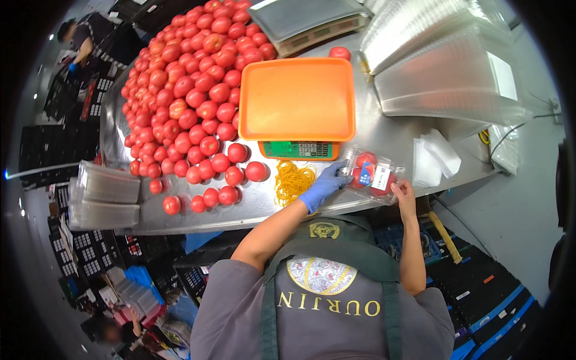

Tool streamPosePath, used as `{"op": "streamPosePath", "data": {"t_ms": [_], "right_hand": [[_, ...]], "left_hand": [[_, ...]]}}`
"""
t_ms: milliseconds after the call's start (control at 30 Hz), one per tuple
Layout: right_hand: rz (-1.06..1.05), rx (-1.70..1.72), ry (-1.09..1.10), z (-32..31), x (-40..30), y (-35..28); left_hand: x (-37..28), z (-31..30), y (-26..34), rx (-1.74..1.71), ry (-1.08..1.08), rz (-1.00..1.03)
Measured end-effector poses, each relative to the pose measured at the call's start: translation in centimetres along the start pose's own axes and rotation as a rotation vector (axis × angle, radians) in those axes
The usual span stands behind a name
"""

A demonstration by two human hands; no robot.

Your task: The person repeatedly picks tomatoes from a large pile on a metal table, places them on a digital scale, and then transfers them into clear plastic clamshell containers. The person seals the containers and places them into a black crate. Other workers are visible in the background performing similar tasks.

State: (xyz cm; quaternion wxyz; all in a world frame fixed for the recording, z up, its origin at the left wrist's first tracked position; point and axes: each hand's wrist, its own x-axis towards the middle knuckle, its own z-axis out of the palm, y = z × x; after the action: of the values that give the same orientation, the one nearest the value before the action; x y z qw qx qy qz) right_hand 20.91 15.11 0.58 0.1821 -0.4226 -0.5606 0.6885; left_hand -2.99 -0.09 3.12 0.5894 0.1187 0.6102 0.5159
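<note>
A clear plastic clamshell box (pixel 370 176) of tomatoes, with printed labels across its top, is between my hands near the table's front edge. My left hand (pixel 327 183), in a blue glove, grips the box's left end. At its right end, the fingers of my bare right hand (pixel 404 193) pinch the corner. Left of the gloved hand lies a loose pile of yellow rubber bands (pixel 293 181). Just behind is a digital scale with a green keypad panel (pixel 298 150), topped by an orange plastic tray (pixel 297 101).
A large heap of tomatoes (pixel 193 90) covers the table's left side. Stacked clear boxes stand at back right (pixel 445 67) and front left (pixel 108 195). White sheets (pixel 434 157) lie right of my hands. A second scale (pixel 310 22) is at the back. Other people work beyond the table.
</note>
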Motion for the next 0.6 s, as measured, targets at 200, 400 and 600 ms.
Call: {"op": "streamPosePath", "data": {"t_ms": [200, 400, 600], "right_hand": [[0.22, 0.508, -0.154, 4.2, -2.3, -8.1], [0.133, 0.232, -0.702, 12.0, -1.6, -10.2], [-0.077, -0.324, -0.759, 21.2, -0.4, -9.1]], "left_hand": [[-6.0, -1.7, 3.0, 0.0, -0.044, -0.05], [-9.3, -9.3, 9.3, 0.266, -0.224, -0.06], [-16.1, -13.9, 3.0, -0.305, -0.37, -0.268]]}}
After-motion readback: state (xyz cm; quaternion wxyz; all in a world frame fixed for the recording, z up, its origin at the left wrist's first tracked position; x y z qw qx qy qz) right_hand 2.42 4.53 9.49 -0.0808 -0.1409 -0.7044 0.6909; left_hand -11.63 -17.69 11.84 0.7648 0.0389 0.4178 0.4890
